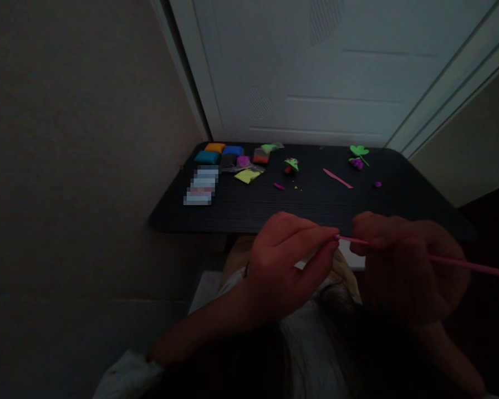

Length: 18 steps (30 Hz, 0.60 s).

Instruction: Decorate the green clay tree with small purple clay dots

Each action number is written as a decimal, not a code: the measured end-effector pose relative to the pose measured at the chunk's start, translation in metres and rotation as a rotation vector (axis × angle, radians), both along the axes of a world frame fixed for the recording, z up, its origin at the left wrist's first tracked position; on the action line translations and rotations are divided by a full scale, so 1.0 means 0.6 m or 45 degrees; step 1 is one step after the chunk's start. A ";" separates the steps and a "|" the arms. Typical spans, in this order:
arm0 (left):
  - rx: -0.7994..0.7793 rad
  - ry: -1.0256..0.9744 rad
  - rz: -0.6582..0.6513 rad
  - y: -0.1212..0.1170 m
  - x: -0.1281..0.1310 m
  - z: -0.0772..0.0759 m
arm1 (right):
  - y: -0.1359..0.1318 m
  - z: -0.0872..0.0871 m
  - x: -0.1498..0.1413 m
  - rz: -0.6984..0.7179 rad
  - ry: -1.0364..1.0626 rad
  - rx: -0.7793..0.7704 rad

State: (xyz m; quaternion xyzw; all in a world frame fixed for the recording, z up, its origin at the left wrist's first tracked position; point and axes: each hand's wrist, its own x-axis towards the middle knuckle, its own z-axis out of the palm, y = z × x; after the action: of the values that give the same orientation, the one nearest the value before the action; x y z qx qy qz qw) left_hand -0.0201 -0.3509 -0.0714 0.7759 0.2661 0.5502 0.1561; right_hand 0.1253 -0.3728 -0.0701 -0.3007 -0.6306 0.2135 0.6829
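My right hand is closed around a thin pink modelling tool, whose narrow end points left. Between the thumb and fingertips of my left hand is a tiny purple piece of clay, pinched and mostly hidden. The tool's tip meets this piece. Both hands are raised in front of the table's near edge. Beyond them on the black table stands a small clay mushroom with a green cap and an orange-red stem. A purple clay strip lies nearer, with small yellow crumbs to its right.
Several clay packets, including a blue one and a yellow one, sit at the table's left, behind a blurred-out card. Rightward lie a pink knife, a green clover shape, purple clay grapes and a purple lump.
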 end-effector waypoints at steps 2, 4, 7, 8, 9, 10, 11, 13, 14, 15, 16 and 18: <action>0.039 0.020 0.007 0.000 0.000 -0.001 | 0.003 -0.003 -0.004 0.054 0.130 0.084; 0.069 0.043 0.009 0.000 0.000 -0.003 | 0.004 -0.004 -0.006 0.090 0.204 0.059; 0.089 0.056 0.007 0.000 0.001 -0.004 | 0.003 -0.003 -0.006 0.136 0.221 -0.027; 0.092 0.054 0.005 0.000 0.001 -0.005 | 0.002 -0.002 -0.005 0.142 0.223 -0.049; 0.096 0.051 0.003 0.000 0.001 -0.006 | 0.000 -0.001 -0.004 0.145 0.223 -0.071; 0.101 0.050 0.000 0.000 0.001 -0.007 | -0.001 -0.001 -0.003 0.148 0.224 -0.088; 0.107 0.049 -0.002 0.001 0.002 -0.008 | -0.001 -0.001 -0.001 0.146 0.229 -0.107; 0.115 0.052 -0.009 0.001 0.002 -0.009 | -0.002 -0.001 0.001 0.162 0.209 -0.123; 0.119 0.052 -0.011 0.002 0.002 -0.009 | -0.002 -0.001 0.002 0.175 0.191 -0.118; 0.120 0.053 -0.014 0.002 0.001 -0.009 | -0.002 -0.001 0.002 0.181 0.181 -0.113; 0.120 0.054 -0.017 0.002 0.001 -0.009 | -0.002 -0.001 0.003 0.179 0.180 -0.113; 0.120 0.059 -0.025 0.002 0.001 -0.009 | -0.002 -0.001 0.002 0.167 0.180 -0.118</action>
State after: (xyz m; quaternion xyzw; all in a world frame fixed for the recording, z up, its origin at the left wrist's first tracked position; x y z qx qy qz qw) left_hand -0.0194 -0.3500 -0.0769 0.7974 0.2360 0.5425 0.1187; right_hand 0.1265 -0.3743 -0.0705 -0.2744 -0.5885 0.3072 0.6957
